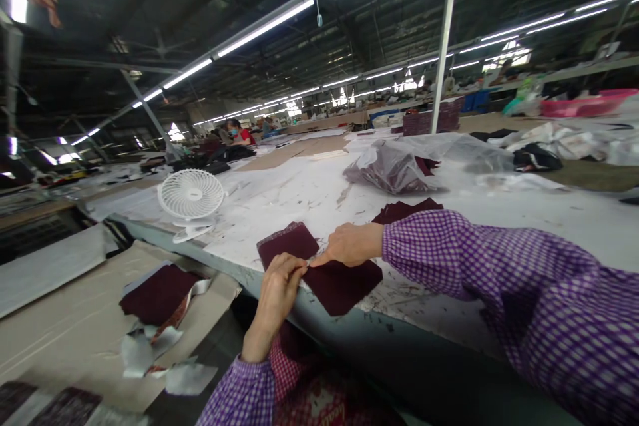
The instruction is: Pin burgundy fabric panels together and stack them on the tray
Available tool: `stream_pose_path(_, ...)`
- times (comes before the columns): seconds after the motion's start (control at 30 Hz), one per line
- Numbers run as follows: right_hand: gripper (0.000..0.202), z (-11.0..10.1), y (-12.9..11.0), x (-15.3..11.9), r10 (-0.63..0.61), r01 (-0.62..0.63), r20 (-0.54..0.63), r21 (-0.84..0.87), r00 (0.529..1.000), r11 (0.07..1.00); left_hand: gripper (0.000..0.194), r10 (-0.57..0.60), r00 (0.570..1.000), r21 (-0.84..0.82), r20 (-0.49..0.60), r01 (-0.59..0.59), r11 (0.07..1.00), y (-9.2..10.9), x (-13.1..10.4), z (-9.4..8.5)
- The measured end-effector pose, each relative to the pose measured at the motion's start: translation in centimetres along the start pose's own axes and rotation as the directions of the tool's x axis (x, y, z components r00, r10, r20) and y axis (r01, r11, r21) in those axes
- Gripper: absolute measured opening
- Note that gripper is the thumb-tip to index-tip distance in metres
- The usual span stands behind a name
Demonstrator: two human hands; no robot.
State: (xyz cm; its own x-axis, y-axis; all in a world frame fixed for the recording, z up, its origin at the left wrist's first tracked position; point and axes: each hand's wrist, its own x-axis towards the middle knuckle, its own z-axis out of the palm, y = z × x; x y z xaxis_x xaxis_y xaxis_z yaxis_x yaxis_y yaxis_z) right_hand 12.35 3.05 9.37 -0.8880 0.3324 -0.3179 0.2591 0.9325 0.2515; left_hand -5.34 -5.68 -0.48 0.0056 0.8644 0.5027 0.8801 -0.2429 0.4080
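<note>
The person is standing at the edge of a long table (309, 200) and working on a dark red cloth (339, 283), which is lying at the near edge and partly hanging over it. The left hand (277, 293) is coming up from below, and its fingers are closing in a pinch on the edge of the cloth. The right hand (349, 244) is lying on top, the fingers pressed together and pointing to the same spot, so both hands are meeting at one point of the seam or border. It seems the right hand is keeping the piece flat while the left is picking at something small there; what exactly, I cannot tell.

A second piece (287, 243) of the same cloth is lying just behind, touching the first. More such pieces (407, 210) are waiting further back. A small white fan (191, 196) is standing to the left on the table. On the lower bench, a pile (160, 293) of red cloth with white scraps is lying apart.
</note>
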Motion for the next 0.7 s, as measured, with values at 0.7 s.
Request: stream_pose_path(0.7,0.039,4.6,-0.9,1.1,0.122,-0.112,-0.395,0.047,0.910,0.993,0.023,-0.162,0.984,0.082,0.075,0.156,0.984,-1.2,1.9,-0.6)
